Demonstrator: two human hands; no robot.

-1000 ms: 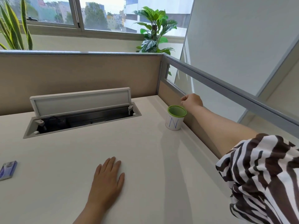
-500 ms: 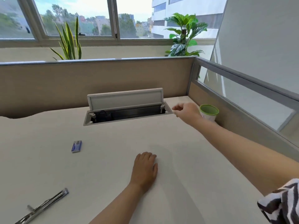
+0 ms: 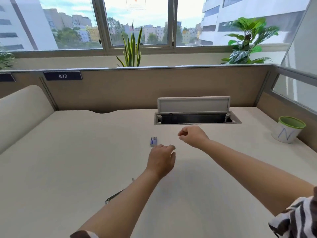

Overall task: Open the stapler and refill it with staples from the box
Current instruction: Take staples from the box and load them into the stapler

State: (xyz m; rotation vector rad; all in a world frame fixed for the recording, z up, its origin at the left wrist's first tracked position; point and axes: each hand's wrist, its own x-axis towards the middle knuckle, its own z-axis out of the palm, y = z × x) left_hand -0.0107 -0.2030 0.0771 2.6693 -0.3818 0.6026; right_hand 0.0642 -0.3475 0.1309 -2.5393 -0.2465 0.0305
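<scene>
A small blue staple box (image 3: 153,141) lies flat on the cream desk (image 3: 68,160), about midway across it and closer to the back edge than to the front. The stapler (image 3: 114,196), a thin metal bar, lies nearer the front edge. The left forearm covers most of it, so only one end shows, and whether it is open cannot be told.

The left hand (image 3: 161,160) hovers just beside the box, on its near right side, fingers loosely curled and holding nothing. Half a second ago it lay flat on the desk. The right hand (image 3: 193,136) hangs above the desk between the box and the open cable hatch (image 3: 197,118), closed in a loose fist. Whether it holds anything cannot be told. A second ago it was over by the green-rimmed cup (image 3: 289,129) at the back right corner, and it has since come back toward the middle.

Both hands now converge on the box, which suggests the staples are about to be picked up. Refilling appears not yet begun, with the box untouched on the desk.

Potted plants stand on the window sill beyond the back partition.
</scene>
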